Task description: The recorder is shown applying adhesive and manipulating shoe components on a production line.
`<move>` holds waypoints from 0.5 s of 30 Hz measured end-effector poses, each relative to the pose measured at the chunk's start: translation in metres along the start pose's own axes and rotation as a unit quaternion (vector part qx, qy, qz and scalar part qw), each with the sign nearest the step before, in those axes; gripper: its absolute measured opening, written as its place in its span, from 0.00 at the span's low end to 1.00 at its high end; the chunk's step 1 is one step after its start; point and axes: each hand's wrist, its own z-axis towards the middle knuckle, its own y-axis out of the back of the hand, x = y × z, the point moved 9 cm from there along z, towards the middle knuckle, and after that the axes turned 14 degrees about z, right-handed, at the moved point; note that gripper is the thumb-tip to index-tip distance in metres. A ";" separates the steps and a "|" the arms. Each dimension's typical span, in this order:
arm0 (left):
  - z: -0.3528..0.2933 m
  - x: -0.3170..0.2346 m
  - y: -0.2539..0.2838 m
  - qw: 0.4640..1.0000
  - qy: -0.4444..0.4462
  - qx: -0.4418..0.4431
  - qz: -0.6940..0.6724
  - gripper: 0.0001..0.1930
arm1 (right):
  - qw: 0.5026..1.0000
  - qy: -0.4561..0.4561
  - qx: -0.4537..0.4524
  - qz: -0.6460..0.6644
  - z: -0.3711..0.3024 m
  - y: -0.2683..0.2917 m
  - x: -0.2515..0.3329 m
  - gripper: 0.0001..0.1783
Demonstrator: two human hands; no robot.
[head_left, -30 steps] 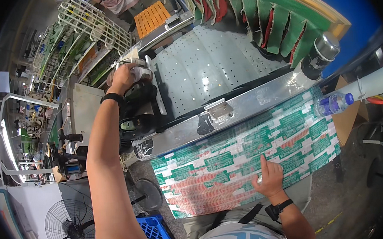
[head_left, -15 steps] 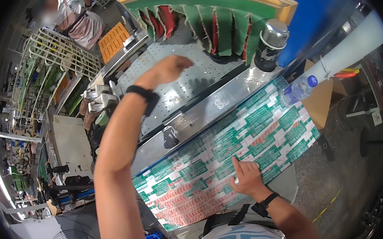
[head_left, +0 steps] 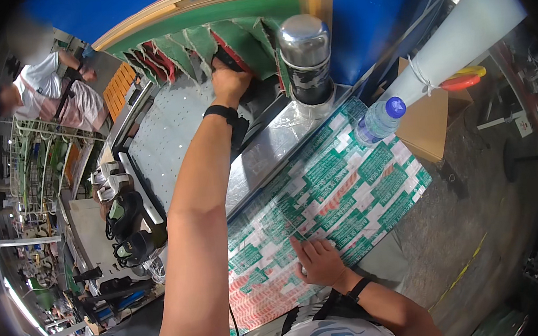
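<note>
My left hand [head_left: 231,83] reaches over the grey perforated metal plate [head_left: 173,135] to a row of ragged green and red cloth flaps [head_left: 197,43]. Its fingers are mostly hidden at a dark opening between flaps, so what they hold, if anything, does not show. My right hand [head_left: 321,262] rests on a flat surface covered in green, white and red printed tape [head_left: 343,206]. The index finger there is stretched out and the hand holds nothing visible. A dark band circles each wrist.
A silver-topped flask [head_left: 306,56] stands on the metal ledge beside the flaps. A clear bottle with a blue cap [head_left: 380,122] is on the taped surface. Behind it are a cardboard box [head_left: 425,125] and a wrapped white tube [head_left: 468,29]. Another person [head_left: 61,96] is at upper left.
My left hand has moved from above the metal plate in to the cloth flaps. My right hand stays on the taped surface. The whole view has turned and shifted.
</note>
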 end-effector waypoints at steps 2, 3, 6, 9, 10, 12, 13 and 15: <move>-0.002 0.010 0.004 0.998 0.004 -0.018 -0.056 0.63 | 1.000 0.004 0.001 -0.003 0.000 -0.001 0.001 0.40; -0.002 0.015 0.009 0.999 0.001 -0.017 -0.052 0.63 | 1.000 0.003 0.001 -0.001 -0.001 -0.002 0.002 0.40; -0.026 0.007 0.039 0.991 -0.006 0.025 -0.133 0.39 | 1.000 -0.014 -0.012 0.015 -0.008 -0.005 0.000 0.41; -0.059 0.032 0.095 0.950 -0.040 0.228 -0.208 0.34 | 0.998 -0.010 -0.015 0.057 -0.014 -0.008 0.002 0.44; -0.084 0.031 0.116 0.933 0.029 0.247 -0.261 0.33 | 0.999 -0.009 -0.014 0.035 -0.014 -0.006 0.003 0.43; -0.147 0.020 0.164 0.926 0.063 0.206 -0.311 0.34 | 1.000 -0.004 -0.016 0.006 -0.014 -0.003 0.004 0.42; -0.173 0.030 0.182 0.940 0.027 0.180 -0.288 0.38 | 1.000 0.006 -0.014 0.014 -0.016 -0.006 0.005 0.42; -0.249 0.026 0.221 0.947 -0.011 0.146 -0.286 0.42 | 0.999 0.006 -0.041 0.027 -0.019 -0.009 0.000 0.47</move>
